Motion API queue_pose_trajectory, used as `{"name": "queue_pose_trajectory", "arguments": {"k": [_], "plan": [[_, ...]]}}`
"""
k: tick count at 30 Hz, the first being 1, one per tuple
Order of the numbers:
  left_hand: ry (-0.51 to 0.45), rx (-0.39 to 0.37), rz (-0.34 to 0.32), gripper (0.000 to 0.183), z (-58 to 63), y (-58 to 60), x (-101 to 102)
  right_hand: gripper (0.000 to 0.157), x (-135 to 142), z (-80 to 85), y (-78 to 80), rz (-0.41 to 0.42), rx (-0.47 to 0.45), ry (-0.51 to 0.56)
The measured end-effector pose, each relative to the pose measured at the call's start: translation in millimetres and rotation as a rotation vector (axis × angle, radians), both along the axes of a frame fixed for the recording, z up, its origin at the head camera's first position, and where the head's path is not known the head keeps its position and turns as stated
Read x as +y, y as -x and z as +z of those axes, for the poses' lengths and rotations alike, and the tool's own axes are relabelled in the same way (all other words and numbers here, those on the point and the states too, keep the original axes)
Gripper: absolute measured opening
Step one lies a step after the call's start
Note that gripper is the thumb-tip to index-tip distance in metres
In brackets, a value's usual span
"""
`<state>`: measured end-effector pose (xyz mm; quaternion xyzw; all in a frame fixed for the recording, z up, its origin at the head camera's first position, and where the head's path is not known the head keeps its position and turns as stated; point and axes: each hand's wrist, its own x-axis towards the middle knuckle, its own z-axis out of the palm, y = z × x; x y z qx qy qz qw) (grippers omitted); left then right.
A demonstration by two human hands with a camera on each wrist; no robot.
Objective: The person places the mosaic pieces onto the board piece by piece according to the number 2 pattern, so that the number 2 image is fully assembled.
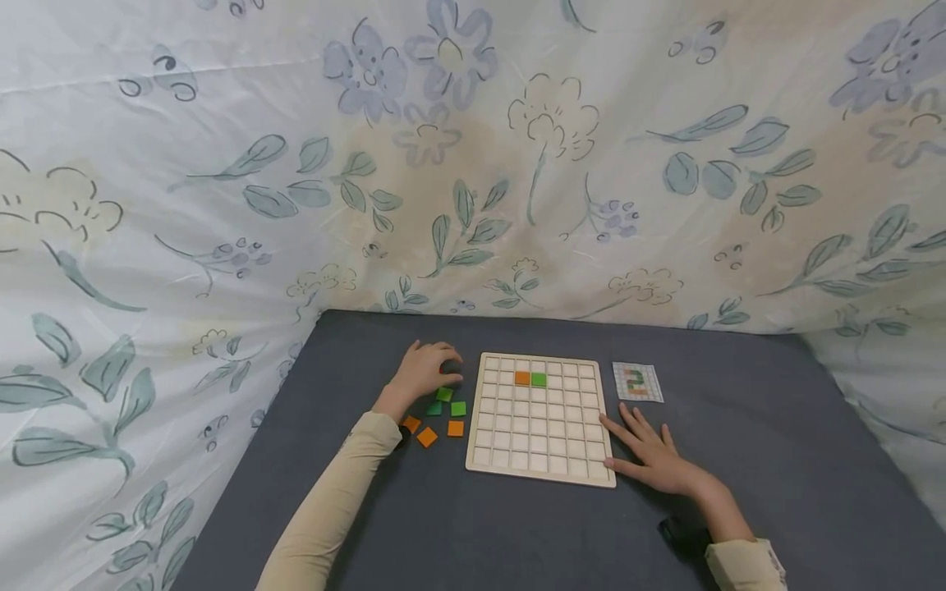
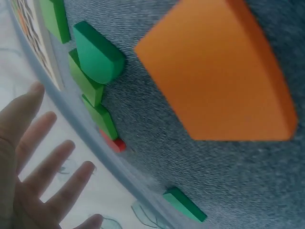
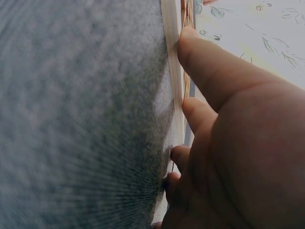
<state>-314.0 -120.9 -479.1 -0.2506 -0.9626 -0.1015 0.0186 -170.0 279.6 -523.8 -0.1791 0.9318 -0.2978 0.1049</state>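
My left hand (image 1: 420,371) hovers with fingers spread over loose tiles left of the wooden grid board (image 1: 480,457). No tile shows in its grasp in the left wrist view. Below it lie a light green tile (image 1: 458,409), a darker green tile (image 1: 434,408) and orange tiles (image 1: 427,437). A red tile (image 2: 114,143) peeks out past the greens in the left wrist view. On the board, an orange tile (image 1: 522,378) and a green tile (image 1: 539,380) sit side by side in the second row. My right hand (image 1: 654,455), fingers spread, rests its thumb and fingertip at the board's right edge.
A small printed card (image 1: 638,382) with a coloured grid pattern lies right of the board, just beyond the right fingertips. Dark grey cloth (image 1: 547,542) covers the table. A floral curtain (image 1: 473,164) hangs behind it and along both sides.
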Motion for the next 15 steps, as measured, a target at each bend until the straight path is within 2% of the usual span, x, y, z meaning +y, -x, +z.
{"name": "queue_pose_trajectory", "arguments": {"k": [9,15], "plan": [[0.012,0.001,0.034,0.033,-2.8,-1.3,-11,0.070,0,1.1,1.0,0.004,0.034,-0.006],[0.010,-0.013,0.055,0.033,-6.3,-6.4,-19,0.070,-1,2.6,-1.7,0.004,0.023,0.008]]}}
